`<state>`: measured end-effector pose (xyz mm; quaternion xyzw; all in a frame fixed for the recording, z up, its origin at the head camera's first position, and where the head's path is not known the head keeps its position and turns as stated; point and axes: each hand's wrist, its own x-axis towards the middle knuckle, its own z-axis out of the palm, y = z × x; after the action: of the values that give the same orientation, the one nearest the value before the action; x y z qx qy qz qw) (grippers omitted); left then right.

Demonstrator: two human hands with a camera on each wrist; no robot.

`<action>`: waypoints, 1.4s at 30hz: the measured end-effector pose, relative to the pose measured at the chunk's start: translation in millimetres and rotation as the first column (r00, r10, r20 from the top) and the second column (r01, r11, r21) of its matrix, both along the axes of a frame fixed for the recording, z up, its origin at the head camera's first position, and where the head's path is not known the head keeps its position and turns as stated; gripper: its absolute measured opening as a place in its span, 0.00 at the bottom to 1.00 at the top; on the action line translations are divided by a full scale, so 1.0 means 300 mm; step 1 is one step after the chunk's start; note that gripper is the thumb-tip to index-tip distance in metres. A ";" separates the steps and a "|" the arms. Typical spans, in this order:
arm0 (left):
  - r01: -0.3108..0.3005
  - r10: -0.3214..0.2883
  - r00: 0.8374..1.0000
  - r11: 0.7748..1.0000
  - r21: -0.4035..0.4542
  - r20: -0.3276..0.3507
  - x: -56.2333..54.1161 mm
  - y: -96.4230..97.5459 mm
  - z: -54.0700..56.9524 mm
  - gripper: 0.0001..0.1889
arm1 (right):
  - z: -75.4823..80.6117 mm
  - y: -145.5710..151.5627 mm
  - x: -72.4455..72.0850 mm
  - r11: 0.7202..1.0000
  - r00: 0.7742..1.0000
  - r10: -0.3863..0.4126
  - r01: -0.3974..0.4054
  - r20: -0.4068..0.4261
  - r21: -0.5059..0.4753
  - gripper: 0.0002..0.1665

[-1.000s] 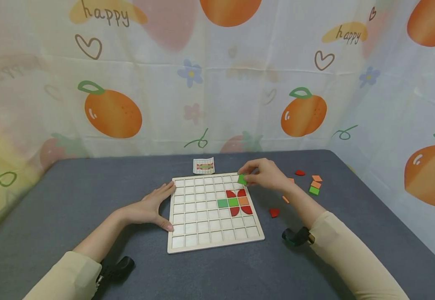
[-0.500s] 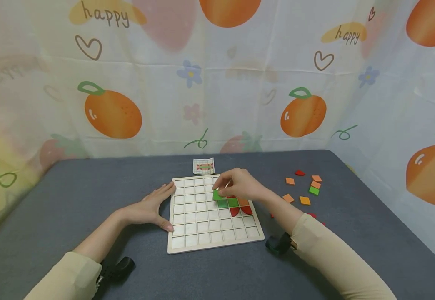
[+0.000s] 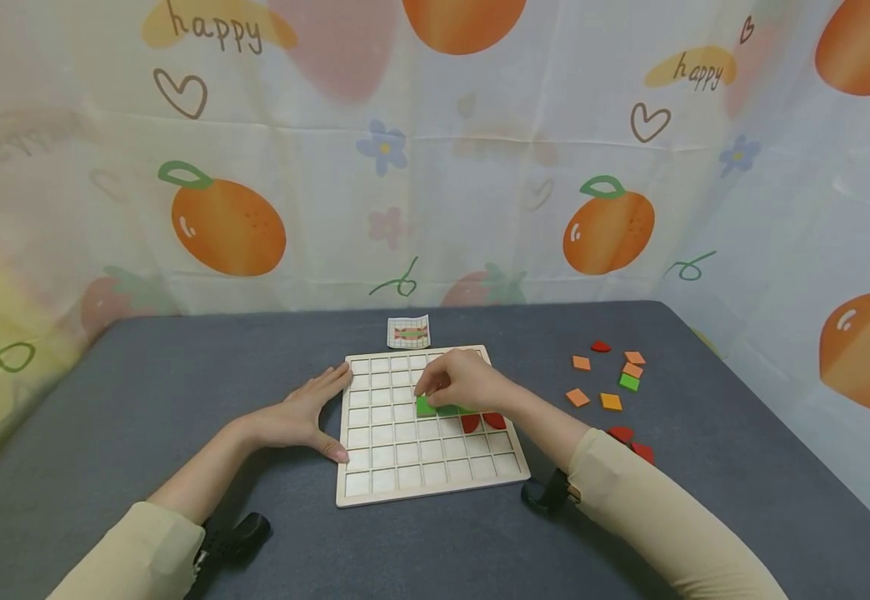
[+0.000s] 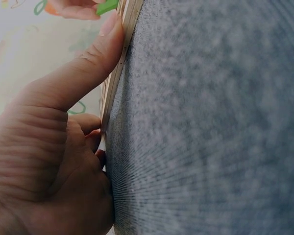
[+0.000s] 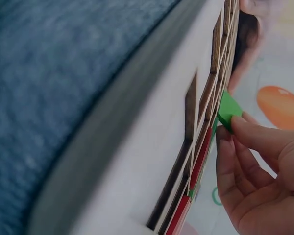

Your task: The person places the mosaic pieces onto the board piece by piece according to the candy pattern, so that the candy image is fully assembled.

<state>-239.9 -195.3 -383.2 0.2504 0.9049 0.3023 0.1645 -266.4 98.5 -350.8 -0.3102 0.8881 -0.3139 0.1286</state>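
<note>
The right hand (image 3: 467, 380) pinches a green square tile (image 5: 229, 107) at the wooden grid board (image 3: 382, 457). The left hand (image 3: 296, 419) rests splayed, grasping nothing, against the board's left edge.

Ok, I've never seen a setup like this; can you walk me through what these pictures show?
There's no machine here, just a person's two bare hands. The widest picture is taken from the person's head, looking forward and down; the other two are taken from the left and right wrists, each looking at that hand's work. On the dark table lies a pale gridded board, with a small patterned card just beyond it and loose coloured pieces off to the right. The left hand is spread against the board's left edge. The right hand pinches a green tile at the board; I can't tell whether it touches the grid.
</note>
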 end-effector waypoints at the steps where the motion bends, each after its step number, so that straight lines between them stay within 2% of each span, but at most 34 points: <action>1: -0.001 0.001 1.000 1.000 -0.002 -0.001 0.000 0.000 0.000 0.68 | -0.002 -0.001 0.000 1.000 1.000 -0.002 0.002 0.000 0.001 0.08; 19: -0.008 0.008 1.000 1.000 0.002 -0.003 0.002 -0.003 0.000 0.68 | -0.021 -0.009 0.004 0.999 0.999 -0.008 0.010 -0.035 0.040 0.12; 31: -0.001 0.001 1.000 1.000 0.008 -0.008 -0.002 -0.004 -0.006 0.67 | -0.023 -0.012 0.006 0.997 0.994 0.003 0.004 -0.107 0.071 0.10; 42: 0.013 -0.013 1.000 1.000 0.012 -0.006 0.001 -0.002 -0.003 0.67 | 0.027 0.034 -0.013 1.000 0.998 -0.029 0.030 -0.061 0.011 0.10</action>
<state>-239.6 -196.0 -384.0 0.2581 0.9020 0.3057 0.1622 -270.4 108.7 -342.6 -0.3058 0.8978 -0.3010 0.0987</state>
